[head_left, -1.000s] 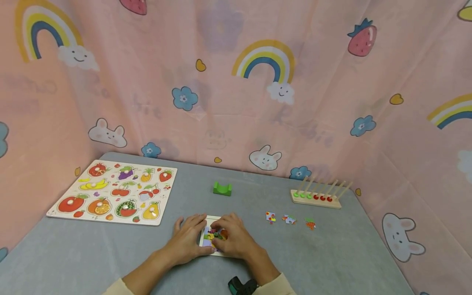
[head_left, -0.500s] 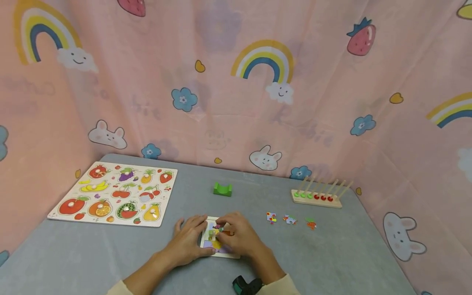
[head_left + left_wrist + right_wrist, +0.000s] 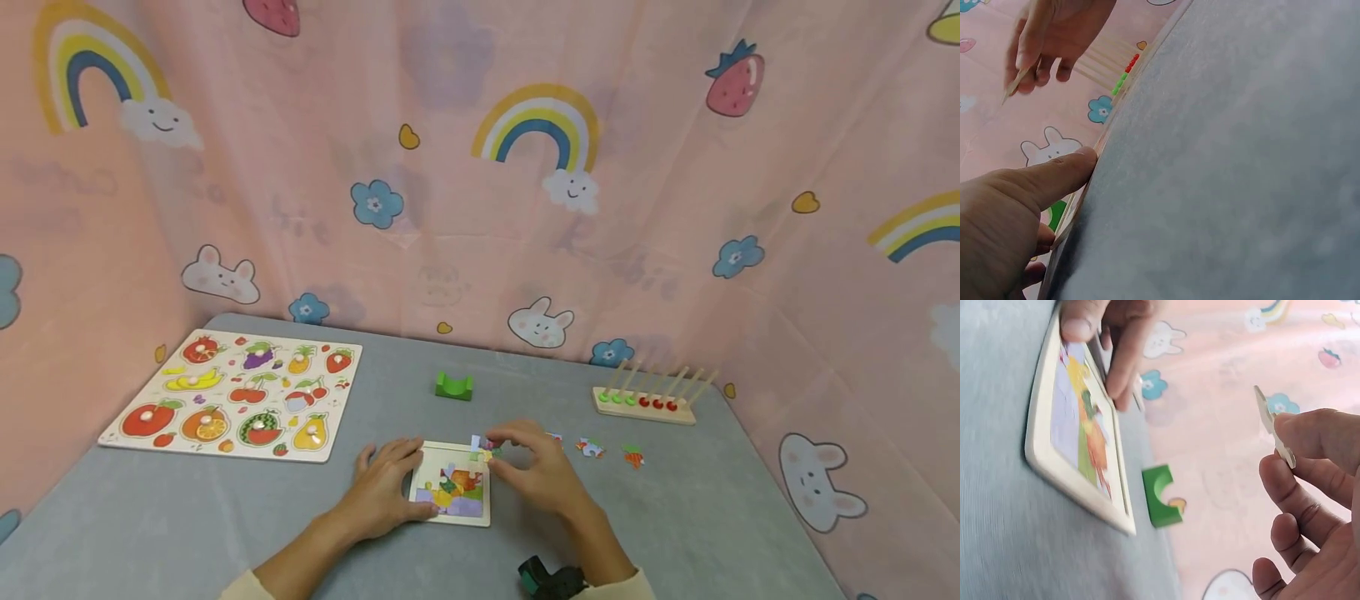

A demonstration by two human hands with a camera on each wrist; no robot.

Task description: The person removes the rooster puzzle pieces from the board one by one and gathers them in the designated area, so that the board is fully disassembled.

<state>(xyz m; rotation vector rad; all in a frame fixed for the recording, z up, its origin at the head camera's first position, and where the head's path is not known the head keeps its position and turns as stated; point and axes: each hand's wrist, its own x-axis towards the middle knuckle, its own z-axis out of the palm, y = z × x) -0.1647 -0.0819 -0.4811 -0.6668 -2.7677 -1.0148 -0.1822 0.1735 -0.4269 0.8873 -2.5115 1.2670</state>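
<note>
My right hand [image 3: 543, 467] pinches a jigsaw piece [image 3: 480, 448] between thumb and fingertips, above the upper right corner of a small wooden jigsaw tray [image 3: 442, 454]. Edge-on in the right wrist view, the thin jigsaw piece [image 3: 1266, 415] is well off the tray. My left hand [image 3: 382, 487] holds the tray at its left side, thumb on the near rim and fingers along the left edge. Joined pieces [image 3: 453, 500] with a colourful picture fill the tray's lower part; bare wood shows above and to the left.
Loose jigsaw pieces [image 3: 590, 447] lie right of the tray, one partly behind my right hand. A green arched block [image 3: 453, 386] stands behind it. A fruit knob puzzle [image 3: 341, 408] lies at left, a pegged bead rack [image 3: 643, 407] at back right. A dark device [image 3: 551, 579] sits by the right wrist.
My right hand has lifted a jigsaw piece out of the tray and moved right and away from me, uncovering the tray. The left hand keeps its place.
</note>
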